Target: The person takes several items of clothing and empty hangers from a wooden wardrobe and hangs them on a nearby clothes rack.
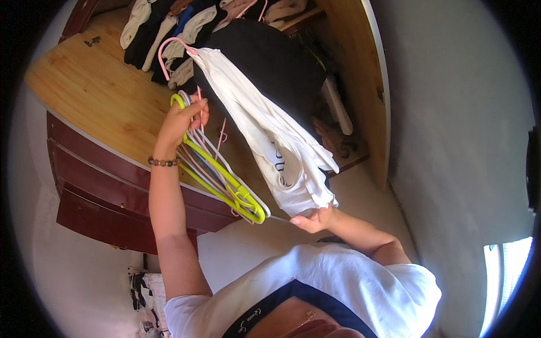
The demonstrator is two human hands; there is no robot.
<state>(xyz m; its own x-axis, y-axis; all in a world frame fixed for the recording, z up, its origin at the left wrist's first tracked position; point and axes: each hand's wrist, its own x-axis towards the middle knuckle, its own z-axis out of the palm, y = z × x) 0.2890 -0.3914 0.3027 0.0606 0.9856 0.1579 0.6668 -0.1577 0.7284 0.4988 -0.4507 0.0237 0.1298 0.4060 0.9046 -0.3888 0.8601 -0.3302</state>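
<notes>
Several plastic hangers, among them a yellow-green hanger (228, 169), hang in a bunch from my left hand (181, 120), its fingers closed around them. A beaded bracelet is on that wrist. A pink hanger hook (167, 46) sticks out of one end of a long white garment (241, 97) with dark lettering. At the garment's other end my right hand (315, 219) grips the cloth, its fingers partly hidden beneath. Dark cloth (262, 63) lies behind the white garment; whether it shares the hanger, I cannot tell.
An open wardrobe stands before me, with hanging clothes (181, 34) at the top. One wooden door (97, 93) is at the left and another wooden panel (363, 84) at the right. Dark red drawers (105, 207) are at the lower left. A grey wall (448, 126) runs along the right.
</notes>
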